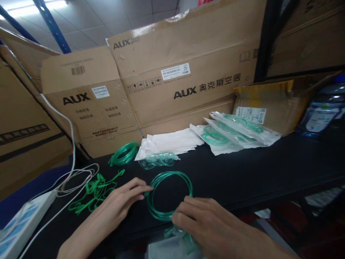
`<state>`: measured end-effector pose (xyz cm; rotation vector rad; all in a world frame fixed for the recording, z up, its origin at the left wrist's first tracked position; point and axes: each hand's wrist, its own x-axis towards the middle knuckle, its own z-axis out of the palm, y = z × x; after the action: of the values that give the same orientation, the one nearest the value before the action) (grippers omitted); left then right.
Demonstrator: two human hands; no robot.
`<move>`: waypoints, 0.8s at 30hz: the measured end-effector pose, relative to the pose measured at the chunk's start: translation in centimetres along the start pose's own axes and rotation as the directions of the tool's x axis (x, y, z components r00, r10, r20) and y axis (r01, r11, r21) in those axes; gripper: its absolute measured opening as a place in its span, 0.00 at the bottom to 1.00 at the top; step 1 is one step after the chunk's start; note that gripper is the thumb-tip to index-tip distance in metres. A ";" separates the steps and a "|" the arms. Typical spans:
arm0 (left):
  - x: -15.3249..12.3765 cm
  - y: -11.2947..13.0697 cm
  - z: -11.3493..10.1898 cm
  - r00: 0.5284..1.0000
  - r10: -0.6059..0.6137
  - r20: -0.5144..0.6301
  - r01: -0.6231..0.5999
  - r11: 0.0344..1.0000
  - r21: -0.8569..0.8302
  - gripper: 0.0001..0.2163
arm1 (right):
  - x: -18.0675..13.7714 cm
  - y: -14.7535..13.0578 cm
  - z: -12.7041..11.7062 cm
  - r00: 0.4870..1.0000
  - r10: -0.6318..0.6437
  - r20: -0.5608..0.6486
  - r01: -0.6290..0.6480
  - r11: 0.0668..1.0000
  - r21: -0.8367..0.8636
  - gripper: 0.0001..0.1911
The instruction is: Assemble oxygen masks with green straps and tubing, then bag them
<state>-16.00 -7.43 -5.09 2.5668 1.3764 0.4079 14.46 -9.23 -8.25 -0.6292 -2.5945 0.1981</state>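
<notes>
A coil of green tubing (170, 173) lies at the front of the black tabletop. My left hand (125, 198) is at the coil's left side, with a green tube end pinched between its fingertips. My right hand (201, 217) has its fingers curled over the lower right of the coil. Under the right hand, a clear green soft piece (190, 244), partly hidden, hangs by the table's front edge. Behind the coil lie several clear domed plastic pieces (159, 160). A second green tubing coil (124, 154) rests farther back to the left.
Tangled green elastic straps (94, 192) lie left of my left hand, near white cables and a power strip (25, 219). At the back are white pouches (172, 140), filled pouches (237, 133), an open carton (272, 104), a bottle (320, 115) and large cardboard boxes (161, 104).
</notes>
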 end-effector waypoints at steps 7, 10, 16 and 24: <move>0.4 -0.4 0.6 0.999 0.038 0.009 -0.038 0.999 -0.004 0.21 | -0.3 0.2 -0.1 1.000 0.011 -0.021 -0.011 1.000 -0.018 0.17; 0.5 0.0 0.6 0.998 0.062 -0.012 -0.062 0.998 0.011 0.17 | -0.5 0.1 -0.2 0.998 0.031 -0.049 -0.031 1.000 0.006 0.21; 0.0 1.6 1.3 0.989 0.031 -0.146 -0.026 0.999 0.040 0.09 | -0.5 0.7 -0.3 0.993 0.114 -0.011 -0.112 0.989 0.095 0.28; 1.0 5.4 4.5 0.946 -0.061 -0.319 0.056 0.998 -0.026 0.09 | -0.3 1.9 0.1 0.995 0.092 -0.036 -0.083 0.976 0.202 0.30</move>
<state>-9.76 -9.70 -7.56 2.5193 1.5379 0.8534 15.37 -7.71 -8.90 -0.6662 -2.4650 0.4624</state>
